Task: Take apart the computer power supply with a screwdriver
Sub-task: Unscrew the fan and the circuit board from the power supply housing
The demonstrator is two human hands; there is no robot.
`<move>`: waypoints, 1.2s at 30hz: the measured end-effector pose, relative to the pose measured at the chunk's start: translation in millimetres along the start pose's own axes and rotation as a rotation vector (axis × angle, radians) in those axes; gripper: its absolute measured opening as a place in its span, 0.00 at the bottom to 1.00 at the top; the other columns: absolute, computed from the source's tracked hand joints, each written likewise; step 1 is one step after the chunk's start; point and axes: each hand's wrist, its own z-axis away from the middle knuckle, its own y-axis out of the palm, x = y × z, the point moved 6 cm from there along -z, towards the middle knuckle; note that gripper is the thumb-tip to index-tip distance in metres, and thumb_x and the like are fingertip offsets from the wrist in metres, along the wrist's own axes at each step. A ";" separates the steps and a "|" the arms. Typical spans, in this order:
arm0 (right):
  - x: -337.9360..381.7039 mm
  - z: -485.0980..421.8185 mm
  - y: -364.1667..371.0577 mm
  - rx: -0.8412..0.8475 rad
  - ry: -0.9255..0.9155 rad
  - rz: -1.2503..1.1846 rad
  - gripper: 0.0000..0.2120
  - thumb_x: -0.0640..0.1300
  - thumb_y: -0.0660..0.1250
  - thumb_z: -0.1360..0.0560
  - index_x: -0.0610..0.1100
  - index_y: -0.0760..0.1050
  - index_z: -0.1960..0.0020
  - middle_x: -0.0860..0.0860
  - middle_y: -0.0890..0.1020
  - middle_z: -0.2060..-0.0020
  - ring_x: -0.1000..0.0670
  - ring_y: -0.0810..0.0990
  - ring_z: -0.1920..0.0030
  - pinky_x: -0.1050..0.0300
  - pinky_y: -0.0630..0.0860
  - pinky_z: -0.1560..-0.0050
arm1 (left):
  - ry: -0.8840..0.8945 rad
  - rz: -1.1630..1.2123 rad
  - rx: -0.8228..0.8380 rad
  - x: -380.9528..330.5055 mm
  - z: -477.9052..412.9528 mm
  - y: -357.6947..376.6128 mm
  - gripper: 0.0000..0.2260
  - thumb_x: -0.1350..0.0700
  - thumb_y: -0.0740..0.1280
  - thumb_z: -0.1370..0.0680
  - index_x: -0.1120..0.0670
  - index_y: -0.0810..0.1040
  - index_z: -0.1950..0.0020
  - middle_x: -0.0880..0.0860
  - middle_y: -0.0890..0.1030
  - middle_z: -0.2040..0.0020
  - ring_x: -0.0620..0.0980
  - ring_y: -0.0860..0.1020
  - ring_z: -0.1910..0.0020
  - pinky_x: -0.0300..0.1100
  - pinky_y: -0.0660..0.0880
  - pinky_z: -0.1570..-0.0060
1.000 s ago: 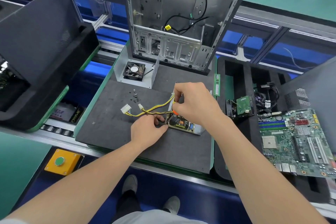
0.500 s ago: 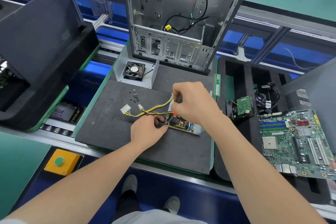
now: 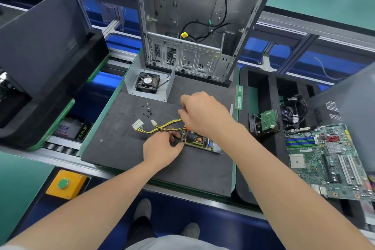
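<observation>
Foam mat (image 3: 121,148): black, the work surface on the bench; every place below is given from it.
Computer case (image 3: 194,26): bare metal, stands upright on the mat's far edge, open side toward the person, loose black cables inside.
Motherboard (image 3: 328,160): green, lies off the mat's right edge, well apart from it.
Fan housing (image 3: 148,83): grey sheet-metal shell with a black fan in it, on the mat's far left part, just in front of the case.
Power supply (image 3: 200,141): open circuit board on its metal base, flat on the mat right of centre, partly hidden by both hands.
Right hand (image 3: 205,113): above the supply's far side, fingers curled tight round the screwdriver.
Left hand (image 3: 162,148): at mat centre, fingers and thumb curled on the supply's left end.
Hard drive (image 3: 265,122): just off the mat's right edge.
Wire harness (image 3: 162,127): yellow and black, runs left from the supply across the mat to white plugs.
Memory stick (image 3: 239,97): on the mat's right border.
Screwdriver (image 3: 187,127): only an orange bit shows below the right palm, over the supply's left end; tip hidden.
Screws (image 3: 148,110): small dark scatter, mat's left half, in front of the fan housing.
</observation>
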 end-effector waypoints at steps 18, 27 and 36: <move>21.9 -5.2 -4.1 0.102 -0.148 -0.003 0.04 0.43 0.61 0.22 0.44 0.66 0.53 0.46 0.71 0.60 0.38 0.76 0.59 0.51 0.69 0.65 | 0.204 0.535 0.098 -58.2 1.6 -45.4 0.10 0.52 0.71 0.24 0.43 0.74 0.45 0.39 0.82 0.55 0.36 0.78 0.54 0.32 0.74 0.60; -4.8 -2.2 -2.6 -0.007 0.175 0.073 0.07 0.43 0.63 0.18 0.43 0.73 0.54 0.49 0.65 0.67 0.40 0.72 0.61 0.51 0.68 0.62 | 0.283 0.424 0.221 -85.1 -1.0 -44.5 0.09 0.41 0.60 0.30 0.41 0.74 0.66 0.37 0.78 0.66 0.35 0.74 0.67 0.28 0.68 0.67; 4.7 -15.1 -8.0 0.195 -0.064 0.134 0.02 0.41 0.62 0.21 0.43 0.70 0.50 0.47 0.69 0.65 0.46 0.70 0.70 0.57 0.61 0.72 | 0.250 0.395 0.384 -70.5 -33.4 -38.7 0.13 0.39 0.70 0.27 0.48 0.83 0.56 0.52 0.84 0.59 0.45 0.77 0.63 0.43 0.73 0.60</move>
